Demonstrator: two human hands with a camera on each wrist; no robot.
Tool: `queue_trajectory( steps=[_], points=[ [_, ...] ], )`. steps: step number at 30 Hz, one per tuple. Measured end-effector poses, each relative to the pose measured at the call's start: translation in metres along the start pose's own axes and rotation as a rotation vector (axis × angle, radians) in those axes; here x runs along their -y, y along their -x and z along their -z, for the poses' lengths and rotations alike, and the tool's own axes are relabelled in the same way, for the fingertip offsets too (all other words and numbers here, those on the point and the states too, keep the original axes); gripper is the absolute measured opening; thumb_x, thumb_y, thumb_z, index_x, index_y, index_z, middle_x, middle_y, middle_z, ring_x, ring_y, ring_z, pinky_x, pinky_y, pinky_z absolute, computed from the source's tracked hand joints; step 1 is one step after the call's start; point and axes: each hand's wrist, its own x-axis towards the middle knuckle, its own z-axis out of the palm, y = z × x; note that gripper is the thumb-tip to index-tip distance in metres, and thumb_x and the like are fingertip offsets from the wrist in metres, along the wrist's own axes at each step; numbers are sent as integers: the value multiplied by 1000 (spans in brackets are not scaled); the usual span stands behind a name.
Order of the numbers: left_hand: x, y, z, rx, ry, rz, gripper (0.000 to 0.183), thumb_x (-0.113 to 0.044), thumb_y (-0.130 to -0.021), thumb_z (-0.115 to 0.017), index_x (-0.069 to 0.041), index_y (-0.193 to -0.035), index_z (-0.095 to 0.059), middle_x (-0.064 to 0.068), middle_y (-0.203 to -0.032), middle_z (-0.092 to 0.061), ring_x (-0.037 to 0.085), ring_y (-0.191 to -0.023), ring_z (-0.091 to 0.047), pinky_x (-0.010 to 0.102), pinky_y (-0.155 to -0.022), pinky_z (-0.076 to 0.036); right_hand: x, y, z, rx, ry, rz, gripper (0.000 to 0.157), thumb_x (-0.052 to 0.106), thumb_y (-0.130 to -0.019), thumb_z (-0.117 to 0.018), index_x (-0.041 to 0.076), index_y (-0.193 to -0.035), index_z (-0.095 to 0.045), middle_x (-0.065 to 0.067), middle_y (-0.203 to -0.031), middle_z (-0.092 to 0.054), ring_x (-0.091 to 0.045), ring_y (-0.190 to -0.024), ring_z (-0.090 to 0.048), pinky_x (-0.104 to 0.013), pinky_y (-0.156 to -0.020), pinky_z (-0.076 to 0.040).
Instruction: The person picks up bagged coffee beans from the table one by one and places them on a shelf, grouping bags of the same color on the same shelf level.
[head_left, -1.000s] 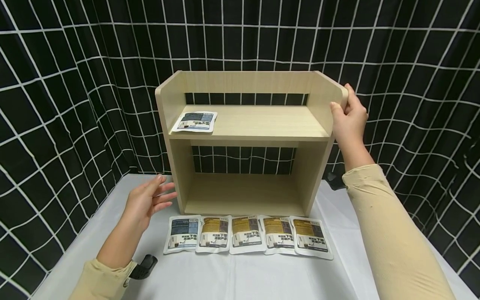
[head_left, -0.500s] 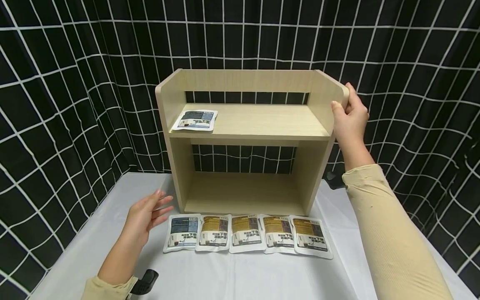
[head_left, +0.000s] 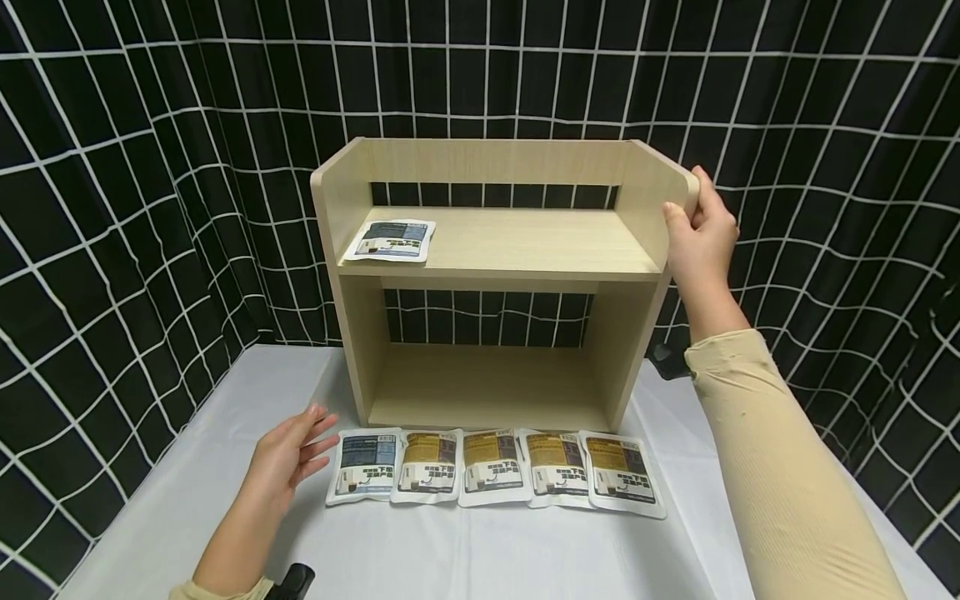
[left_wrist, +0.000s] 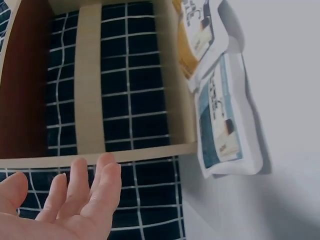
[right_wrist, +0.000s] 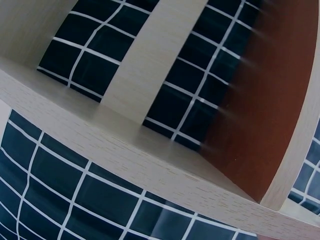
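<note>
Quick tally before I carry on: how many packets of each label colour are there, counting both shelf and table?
Blue packets: 2 (1 on the upper shelf, 1 at the left end of the row on the table)
Gold-brown packets: 4 (all in that row)
Total: 6

Two packets point(left_wrist: 220, 120) lie beside a shelf point(left_wrist: 90, 80), the left hand point(left_wrist: 75, 207) near its edge.

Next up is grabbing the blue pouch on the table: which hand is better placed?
Probably the left hand: it holds nothing and is just beside that blue pouch, while the right hand grips the shelf unit by its opposite side.
</note>
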Motion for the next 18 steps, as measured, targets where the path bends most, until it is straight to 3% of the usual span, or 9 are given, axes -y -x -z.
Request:
queue_trajectory(
  steps=[9, 18],
  points=[
    [14, -2, -3, -45, 4, 47, 58, -37, -102, -48, 4, -141, -41, 12, -139, -53, 10, -107, -62, 22, -77, -52, -1, -1, -1, -19, -5, 16, 53, 9, -99, -52, 18, -150, -39, -10, -144, -49, -13, -124, -52, -27, -100, -41],
    [25, -1, -2, -60, -25, 73, 62, -40, -101, -49, 3, -144, -39, 11, -141, -52, 9, -105, -60, 21, -79, -49, -2, 0, 0, -7, -2, 23, 53, 10, -99, -52, 18, -150, -38, -9, -145, -48, -12, -123, -51, -27, -101, -41]
  ],
)
